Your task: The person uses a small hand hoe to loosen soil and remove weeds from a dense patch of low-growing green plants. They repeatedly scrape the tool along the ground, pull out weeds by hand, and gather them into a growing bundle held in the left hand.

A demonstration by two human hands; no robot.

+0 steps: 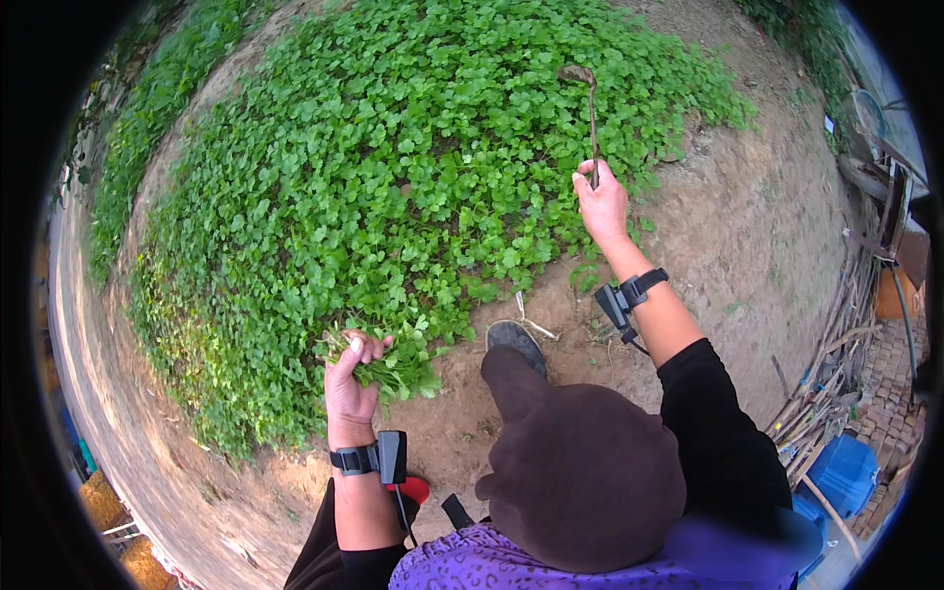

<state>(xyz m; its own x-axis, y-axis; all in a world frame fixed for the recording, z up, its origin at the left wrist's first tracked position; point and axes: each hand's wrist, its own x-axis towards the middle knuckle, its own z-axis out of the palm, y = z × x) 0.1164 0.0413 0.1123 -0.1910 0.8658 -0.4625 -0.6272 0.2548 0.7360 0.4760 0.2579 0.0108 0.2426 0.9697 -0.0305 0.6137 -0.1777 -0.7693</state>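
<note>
My left hand (354, 376) is closed around a bunch of leafy green herbs (404, 369), leaves to the right and pale root ends at the upper left. It is at the near edge of a dense bed of low leafy green plants (354, 184). My right hand (603, 195) grips the lower end of a thin rusty metal hand tool (593, 110) with a curved, hooked head, held over the right part of the bed. Each wrist wears a strapped black device with a cable. Whether the tool's head touches the leaves I cannot tell.
Bare soil (745, 214) borders the bed. A dark shoe (516, 346) rests near its edge, beside a pale dry stalk (538, 327). At the right lie piled sticks (818, 391), a blue plastic container (841, 472) and brick paving (885, 369). Another strip of greenery (147, 133) grows at the upper left.
</note>
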